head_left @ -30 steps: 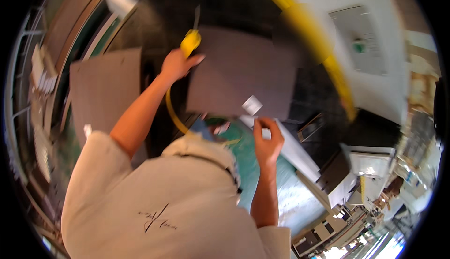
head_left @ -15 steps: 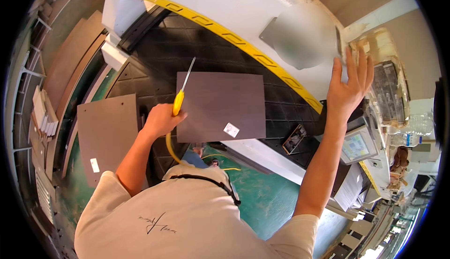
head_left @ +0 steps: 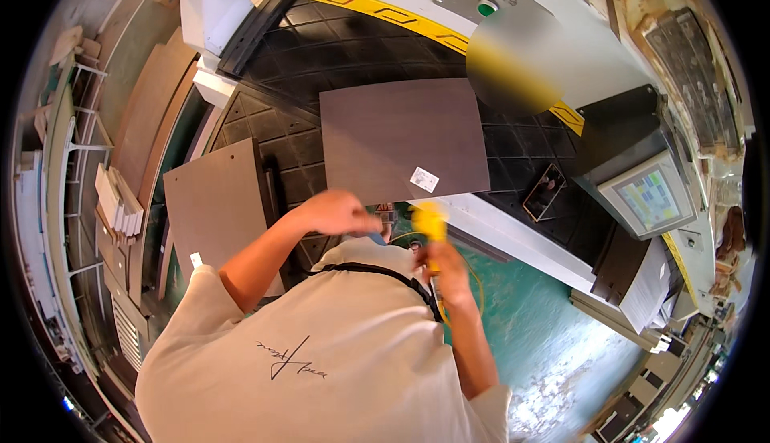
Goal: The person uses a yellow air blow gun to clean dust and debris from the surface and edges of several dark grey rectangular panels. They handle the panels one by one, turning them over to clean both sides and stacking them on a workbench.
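Taking the panel [head_left: 397,134] as the dial's hub: it lies flat on the black bench [head_left: 353,46], a white label [head_left: 424,179] on it toward 5 o'clock. The left hand [head_left: 333,212] is off its 7 o'clock corner, fingers bent and blurred; nothing shows in it, but I cannot tell how far it is closed. The right hand [head_left: 451,273], at 5 o'clock, is wrapped round the yellow tool [head_left: 430,222], also blurred, close to the body.

The likeliest trouble is the hose [head_left: 481,291], which loops beside the right forearm above the green floor [head_left: 529,307]: a snag on the arm or a turn of the body could jerk the tool from the grip. The tool's head is near the panel's lower edge, so a careless swing could knock or scratch it. That edge appears to reach the bench's border and may overhang; a bump there could shift the panel. Farther off, the second panel [head_left: 216,210] at 8 o'clock is near the left elbow, which might clip it. A wide rightward reach could catch the screen [head_left: 644,196], past 3 o'clock.
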`<state>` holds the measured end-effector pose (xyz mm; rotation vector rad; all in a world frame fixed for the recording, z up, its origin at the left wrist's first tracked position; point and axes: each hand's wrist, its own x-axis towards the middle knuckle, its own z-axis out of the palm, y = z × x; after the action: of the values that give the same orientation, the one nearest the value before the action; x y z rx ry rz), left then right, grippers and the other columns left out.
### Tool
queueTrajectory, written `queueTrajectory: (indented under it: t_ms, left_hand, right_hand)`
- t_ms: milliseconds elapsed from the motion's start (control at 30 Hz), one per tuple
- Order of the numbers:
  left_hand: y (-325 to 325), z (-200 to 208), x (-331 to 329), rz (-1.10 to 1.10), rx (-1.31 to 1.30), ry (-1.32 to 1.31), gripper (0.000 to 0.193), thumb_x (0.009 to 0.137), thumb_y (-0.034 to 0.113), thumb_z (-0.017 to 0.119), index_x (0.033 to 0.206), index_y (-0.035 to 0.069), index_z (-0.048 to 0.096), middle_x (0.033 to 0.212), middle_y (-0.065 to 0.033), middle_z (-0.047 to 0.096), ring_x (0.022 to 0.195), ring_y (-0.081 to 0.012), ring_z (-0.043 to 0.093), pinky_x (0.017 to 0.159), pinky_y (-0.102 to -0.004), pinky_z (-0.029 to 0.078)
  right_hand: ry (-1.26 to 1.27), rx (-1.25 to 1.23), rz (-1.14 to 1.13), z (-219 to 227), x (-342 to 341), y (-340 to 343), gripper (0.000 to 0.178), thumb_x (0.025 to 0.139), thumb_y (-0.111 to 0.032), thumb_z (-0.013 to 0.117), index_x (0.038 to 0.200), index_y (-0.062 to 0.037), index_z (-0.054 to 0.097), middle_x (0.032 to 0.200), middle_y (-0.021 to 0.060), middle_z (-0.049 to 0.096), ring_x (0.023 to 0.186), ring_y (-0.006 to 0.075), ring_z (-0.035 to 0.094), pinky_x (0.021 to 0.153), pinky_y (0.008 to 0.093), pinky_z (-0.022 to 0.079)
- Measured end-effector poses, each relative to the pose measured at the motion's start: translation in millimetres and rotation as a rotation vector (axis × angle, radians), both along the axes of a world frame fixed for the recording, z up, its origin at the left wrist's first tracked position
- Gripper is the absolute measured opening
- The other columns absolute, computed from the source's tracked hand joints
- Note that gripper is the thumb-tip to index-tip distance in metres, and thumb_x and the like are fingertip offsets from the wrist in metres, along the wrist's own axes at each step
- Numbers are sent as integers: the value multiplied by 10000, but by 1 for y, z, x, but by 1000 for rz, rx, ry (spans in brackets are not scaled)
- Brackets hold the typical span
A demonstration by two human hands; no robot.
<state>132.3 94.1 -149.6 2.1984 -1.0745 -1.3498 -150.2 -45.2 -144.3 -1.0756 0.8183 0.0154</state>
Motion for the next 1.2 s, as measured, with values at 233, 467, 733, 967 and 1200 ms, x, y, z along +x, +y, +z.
queueTrajectory:
  t_ms: [233,467,733,967,1200]
  left_hand:
    - [-20,-92,-35,-197,-357,-555,935,832,434,845,1588,97,410,1716,-197,216,1607,-420,145,1263,-676,150]
    - [-61,-129,-70,-236,-434,-872,871,799,65,753,1597,110,408,1713,-188,244,1602,-408,193,1235,-730,162]
    - [-59,-39,-69,-276,-342,-775,877,795,-16,704,1607,104,394,1670,-237,327,1562,-459,282,1225,-681,262]
    - [-56,139,-10,-209,-282,-565,474,888,119,738,1345,60,629,1197,-202,729,1046,-437,696,854,-469,569]
    - [-75,115,128,-195,-180,-65,429,915,141,784,1284,-40,660,1177,-123,734,1052,-212,666,980,-366,511]
  right_hand:
    - [154,-141,74,49,-109,-6,295,1138,-302,456,1256,-58,572,878,58,672,655,102,567,596,259,450]
    - [60,-18,-128,27,-158,16,323,1134,-317,476,1263,-32,556,868,74,672,670,126,564,615,273,458]
    - [-33,277,-149,-12,-183,30,494,1044,-440,616,1319,-31,570,803,81,596,614,184,527,581,339,421]
    - [-384,448,-285,-28,-177,21,683,939,-377,751,1457,-6,504,740,60,560,608,210,550,565,351,426]
    - [-229,379,-274,-10,-163,1,614,953,-310,704,1448,1,516,809,70,612,703,225,624,628,337,447]
